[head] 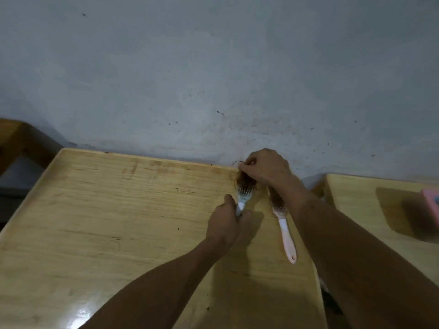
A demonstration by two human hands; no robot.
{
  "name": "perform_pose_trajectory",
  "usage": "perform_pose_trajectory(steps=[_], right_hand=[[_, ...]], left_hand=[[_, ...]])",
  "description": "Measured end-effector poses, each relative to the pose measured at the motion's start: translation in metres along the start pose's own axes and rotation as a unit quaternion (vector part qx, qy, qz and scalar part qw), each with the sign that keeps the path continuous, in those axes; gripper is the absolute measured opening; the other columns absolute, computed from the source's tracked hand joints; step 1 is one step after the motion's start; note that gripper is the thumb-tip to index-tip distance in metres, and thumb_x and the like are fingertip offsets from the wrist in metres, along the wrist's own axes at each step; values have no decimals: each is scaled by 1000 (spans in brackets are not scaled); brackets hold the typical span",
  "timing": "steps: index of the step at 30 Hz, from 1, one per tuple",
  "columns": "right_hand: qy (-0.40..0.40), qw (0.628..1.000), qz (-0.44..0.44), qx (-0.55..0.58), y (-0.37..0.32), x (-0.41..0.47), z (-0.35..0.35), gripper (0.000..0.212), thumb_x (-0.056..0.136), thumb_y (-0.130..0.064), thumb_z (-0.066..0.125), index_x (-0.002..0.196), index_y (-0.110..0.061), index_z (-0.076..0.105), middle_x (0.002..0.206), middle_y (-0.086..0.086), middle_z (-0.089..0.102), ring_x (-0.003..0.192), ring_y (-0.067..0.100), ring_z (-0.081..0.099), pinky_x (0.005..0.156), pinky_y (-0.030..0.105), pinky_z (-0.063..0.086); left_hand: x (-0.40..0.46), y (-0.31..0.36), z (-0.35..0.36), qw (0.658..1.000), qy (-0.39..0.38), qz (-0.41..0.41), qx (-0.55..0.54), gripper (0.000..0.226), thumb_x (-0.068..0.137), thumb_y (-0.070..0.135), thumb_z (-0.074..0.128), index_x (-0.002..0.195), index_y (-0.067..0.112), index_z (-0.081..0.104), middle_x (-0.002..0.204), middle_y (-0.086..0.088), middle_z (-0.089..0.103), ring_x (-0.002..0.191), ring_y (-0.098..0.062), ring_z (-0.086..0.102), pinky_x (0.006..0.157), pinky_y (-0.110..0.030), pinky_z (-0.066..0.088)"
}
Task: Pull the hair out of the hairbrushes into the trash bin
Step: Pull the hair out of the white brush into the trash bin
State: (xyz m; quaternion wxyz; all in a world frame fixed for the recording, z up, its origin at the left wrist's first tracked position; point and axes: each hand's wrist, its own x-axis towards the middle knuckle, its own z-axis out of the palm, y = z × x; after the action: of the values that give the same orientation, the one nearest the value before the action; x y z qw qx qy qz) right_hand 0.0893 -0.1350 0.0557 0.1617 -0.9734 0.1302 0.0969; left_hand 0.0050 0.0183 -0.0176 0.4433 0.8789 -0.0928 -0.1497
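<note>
Right hand (266, 168): fingers (244, 166) pinched on a hair tuft (245, 178), lifting it off the brush head. Left hand (228, 225): closed round the white brush (244, 193) handle. Pink brush (281, 217): flat on the surface (118, 210), just right of the white brush, hair-clogged, apparently untouched. Bin: not in view. Judged early; both brushes remain.
</note>
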Motion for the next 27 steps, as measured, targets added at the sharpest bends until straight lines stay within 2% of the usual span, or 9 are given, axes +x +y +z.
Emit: perform_pose_trajectory(steps=[4, 7, 12, 15, 17, 19, 24, 27], right_hand=[[5, 999, -44, -11, -30, 8, -12, 29, 88, -52, 67, 99, -28, 79, 105, -3, 76, 96, 21, 68, 83, 37, 57], [16, 996, -91, 13, -54, 14, -11, 24, 87, -51, 69, 92, -30, 79, 99, -7, 76, 94, 17, 69, 81, 35, 56], [23, 984, -172, 32, -111, 18, 9, 26, 85, -51, 72, 89, -27, 79, 95, -9, 76, 93, 12, 68, 82, 38, 57], [18, 975, -213, 56, -151, 19, 27, 24, 84, -45, 77, 86, -21, 79, 89, -6, 76, 88, 9, 68, 76, 27, 54], [20, 969, -236, 78, -179, 18, 41, 21, 84, -39, 79, 86, -18, 79, 89, -4, 76, 82, 3, 66, 68, 17, 46], [29, 961, -252, 106, -206, 17, 57, 19, 84, -36, 80, 86, -17, 79, 89, -4, 76, 78, -1, 63, 64, 14, 42], [77, 936, -274, 209, -259, 8, 100, 19, 84, -33, 80, 88, -14, 79, 91, 0, 76, 78, 5, 66, 67, 17, 48], [107, 920, -292, 240, -278, 2, 121, 19, 82, -34, 79, 86, -16, 79, 89, -2, 77, 76, 5, 66, 67, 18, 49]], left_hand=[[3, -11, -28, 999, 36, 26, -25, 31, 90, 34, 63, 90, 14, 39, 69, 4, 52, 53, -12, 45, 46, -29, 29], [4, -32, -52, 996, 78, 43, -29, 32, 88, 35, 64, 89, 13, 41, 63, 6, 47, 50, -11, 43, 45, -29, 26], [-7, -84, -98, 987, 134, 70, -52, 32, 84, 35, 66, 85, 13, 43, 61, 5, 50, 49, -12, 44, 47, -31, 30], [-17, -116, -129, 982, 166, 79, -52, 34, 81, 38, 65, 81, 15, 41, 59, 4, 48, 49, -14, 42, 47, -35, 33], [-24, -137, -149, 977, 192, 82, -45, 34, 81, 35, 68, 80, 15, 40, 59, 2, 48, 50, -16, 42, 48, -36, 33], [-31, -157, -167, 972, 218, 84, -41, 35, 82, 32, 70, 81, 13, 41, 60, 1, 47, 50, -16, 41, 48, -35, 31], [-43, -195, -196, 956, 277, 86, -38, 35, 82, 35, 69, 84, 9, 45, 64, -6, 52, 52, -19, 41, 48, -36, 32], [-49, -214, -203, 947, 309, 88, -24, 34, 83, 36, 69, 87, 9, 48, 68, -7, 57, 57, -25, 51, 50, -42, 37]])
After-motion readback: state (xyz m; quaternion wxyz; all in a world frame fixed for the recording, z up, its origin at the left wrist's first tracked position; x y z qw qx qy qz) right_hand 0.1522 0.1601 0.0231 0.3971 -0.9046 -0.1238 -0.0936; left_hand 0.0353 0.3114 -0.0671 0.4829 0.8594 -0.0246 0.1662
